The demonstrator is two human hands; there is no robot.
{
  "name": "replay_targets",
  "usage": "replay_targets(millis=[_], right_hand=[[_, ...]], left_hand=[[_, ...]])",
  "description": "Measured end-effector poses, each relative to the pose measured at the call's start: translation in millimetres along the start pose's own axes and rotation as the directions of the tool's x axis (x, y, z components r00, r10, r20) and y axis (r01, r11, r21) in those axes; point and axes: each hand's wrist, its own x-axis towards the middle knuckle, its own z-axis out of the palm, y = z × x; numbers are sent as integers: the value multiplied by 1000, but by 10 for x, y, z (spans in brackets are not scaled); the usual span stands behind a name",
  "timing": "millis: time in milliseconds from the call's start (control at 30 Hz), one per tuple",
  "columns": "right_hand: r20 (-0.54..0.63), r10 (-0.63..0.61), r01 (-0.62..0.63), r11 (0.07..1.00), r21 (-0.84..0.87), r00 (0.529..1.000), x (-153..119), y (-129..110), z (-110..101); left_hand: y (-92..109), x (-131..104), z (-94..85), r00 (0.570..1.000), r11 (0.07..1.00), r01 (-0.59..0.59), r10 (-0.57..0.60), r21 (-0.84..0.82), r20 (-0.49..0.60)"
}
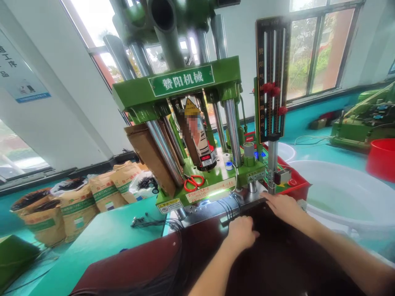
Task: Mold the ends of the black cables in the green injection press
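Observation:
My left hand [242, 232] is curled closed over the front edge of a green press machine [175, 91]. Any object inside its fingers is hidden. A short metal piece [225, 221] shows just left of the knuckles, and thin black cords [227, 209] hang over the steel edge behind. My right hand [283, 207] reaches to the right end of that edge, fingers stretched out and touching the metal near the base of a post. The dark brown work surface [145, 261] spreads below both hands. More black cords [151, 222] trail across to the left.
Red-handled scissors [194, 183] and a small blue-and-white roll [228, 165] lie on the press bed. A black scale panel [271, 78] rises at the right, near a large white tub [348, 176] and a red bucket [382, 158]. Several paper sacks [75, 205] stand left.

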Motion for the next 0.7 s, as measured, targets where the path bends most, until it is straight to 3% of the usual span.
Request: replay_targets(millis=[133,267,367,533,600,700], right_hand=[[-69,-75,95,925,369,995,-386,-14,-155],[23,-136,85,731,677,990,-784,-111,-147],[59,-160,58,639,767,985,-970,-237,-89],[177,-75,-130,419,899,981,-988,-428,-126],[205,-83,-166,336,927,975,-939,-452,-214],[144,-130,-84,384,919,981,-935,-377,-440]], left_hand=[[-8,-46,-90,999,996,15,-18,-91,-34],[-27,-215,-236,975,961,-57,-4,-271,-221],[-35,-360,-330,944,929,-147,29,-340,-329],[-17,-433,-315,953,791,-246,91,-560,-289],[6,-428,-287,954,800,-242,91,-549,-287],[41,-516,-333,927,841,-271,97,-468,-362]])
